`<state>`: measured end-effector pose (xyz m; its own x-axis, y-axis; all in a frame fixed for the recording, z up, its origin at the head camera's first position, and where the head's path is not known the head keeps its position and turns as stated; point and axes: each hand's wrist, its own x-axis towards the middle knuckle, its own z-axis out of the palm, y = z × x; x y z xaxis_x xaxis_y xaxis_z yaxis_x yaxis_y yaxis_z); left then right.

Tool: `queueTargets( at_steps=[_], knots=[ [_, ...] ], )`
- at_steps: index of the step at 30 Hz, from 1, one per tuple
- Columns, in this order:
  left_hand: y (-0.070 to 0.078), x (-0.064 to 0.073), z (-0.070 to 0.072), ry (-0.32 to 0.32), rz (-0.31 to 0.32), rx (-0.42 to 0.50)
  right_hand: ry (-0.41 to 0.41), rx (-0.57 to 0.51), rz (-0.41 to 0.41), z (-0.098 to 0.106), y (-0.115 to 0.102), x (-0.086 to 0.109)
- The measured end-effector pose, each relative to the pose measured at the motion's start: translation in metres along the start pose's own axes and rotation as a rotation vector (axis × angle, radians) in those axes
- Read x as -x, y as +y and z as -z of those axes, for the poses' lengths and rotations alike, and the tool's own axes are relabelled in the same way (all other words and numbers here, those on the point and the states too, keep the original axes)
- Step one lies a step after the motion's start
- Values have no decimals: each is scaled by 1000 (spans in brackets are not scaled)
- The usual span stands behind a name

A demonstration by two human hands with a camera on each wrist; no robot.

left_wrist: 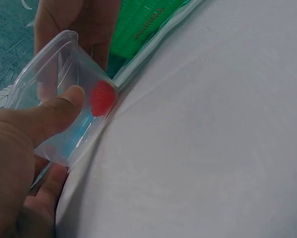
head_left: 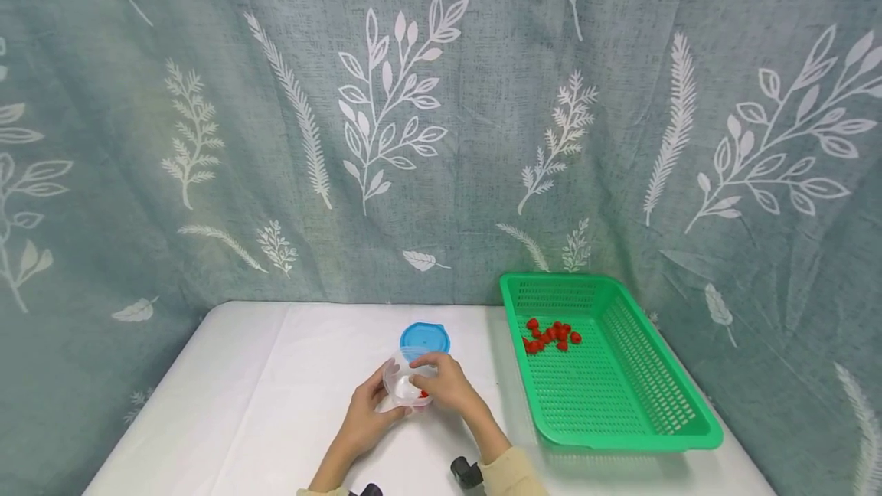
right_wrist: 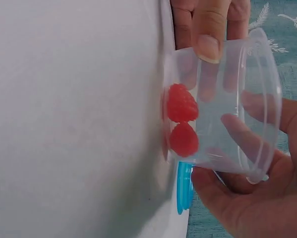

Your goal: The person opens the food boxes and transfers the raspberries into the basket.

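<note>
My left hand grips a clear plastic cup upright on the white table, its thumb pressed against the near wall. Two red raspberries lie at the cup's bottom; one raspberry shows through the wall in the left wrist view. Over the cup's mouth is my right hand, with thumb and a finger reaching inside, apart from each other, nothing visible between them. Other fingers of that hand lie outside the wall. Just behind the cup rests a round blue lid.
On the right stands a green plastic basket with several more raspberries at its far left inside. A patterned green-blue curtain hangs behind and beside the white-covered table.
</note>
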<state>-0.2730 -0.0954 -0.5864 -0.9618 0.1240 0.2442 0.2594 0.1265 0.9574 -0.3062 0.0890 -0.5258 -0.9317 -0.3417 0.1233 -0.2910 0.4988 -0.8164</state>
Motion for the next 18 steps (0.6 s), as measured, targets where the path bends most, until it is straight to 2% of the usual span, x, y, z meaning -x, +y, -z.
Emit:
queueTargets(
  at_steps=[3,9,13,18],
  knots=[
    [0,0,0,-7,-4,-10,-56,10,7,-2,1,-1],
    [-3,1,5,-28,-28,-50,-153,109,40,1,-8,-7],
    [-3,2,4,-15,-29,-34,-221,158,-15,6,-16,-12],
    [1,0,0,-25,-20,-5,-241,235,-54,12,-23,-14]
  ],
)
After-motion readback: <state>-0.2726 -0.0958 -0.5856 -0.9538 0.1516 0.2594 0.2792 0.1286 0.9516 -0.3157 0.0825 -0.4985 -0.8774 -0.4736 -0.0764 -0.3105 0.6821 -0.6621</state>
